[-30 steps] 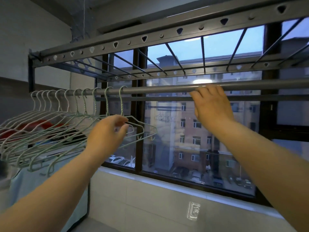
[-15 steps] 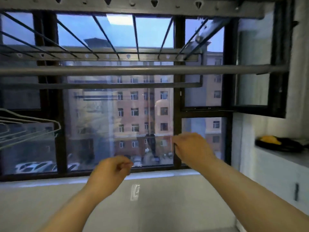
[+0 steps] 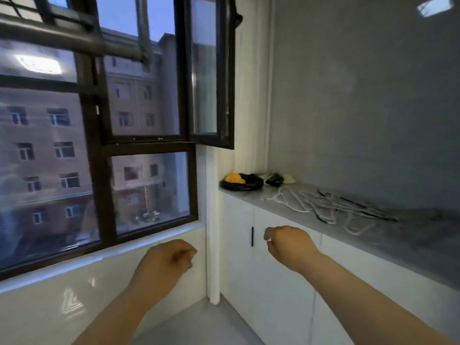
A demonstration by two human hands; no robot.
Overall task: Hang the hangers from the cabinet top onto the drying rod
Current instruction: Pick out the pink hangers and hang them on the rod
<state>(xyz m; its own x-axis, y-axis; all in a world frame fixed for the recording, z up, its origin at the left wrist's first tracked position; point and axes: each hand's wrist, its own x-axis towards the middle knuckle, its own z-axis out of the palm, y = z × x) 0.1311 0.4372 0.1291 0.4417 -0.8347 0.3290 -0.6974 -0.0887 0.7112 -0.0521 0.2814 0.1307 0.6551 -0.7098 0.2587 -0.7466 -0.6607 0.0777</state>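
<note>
**Q:** Which step does this view show?
**A:** By my reading, the fetch between hangings. Both arms reach toward the white cabinet, and neither hand carries a hanger.

**Q:** State of each grip?
**A:** Left hand [image 3: 164,262]: fingers loosely curled, thumb against them, grip empty. Right hand [image 3: 288,245]: fingers loosely curled and drooping, grip likewise empty. Neither touches anything.

**Q:** Where are the hangers?
**A:** The hangers [image 3: 331,207] lie flat in an overlapping spread on the grey table [image 3: 410,235], which is the cabinet's top along the right wall, beyond the right hand. Most are pale and a few dark, but blur hides the count. A black tray [image 3: 242,183] holding something orange sits at the table's window end, apart from them.

**Q:** And the drying rod?
**A:** The drying rod [image 3: 62,43] crosses the window at upper left, well apart from the pile. No hanger shows on the part in view.

**Q:** What does the next move call for?
**A:** Probably a reach by the right hand, the nearer one, to the pile's closest edge, closing on a single hook or shoulder. The wires look interlocked, so lifting one may drag its neighbours. A free outer hanger is the safer pick, and the left hand could steady the rest.
</note>
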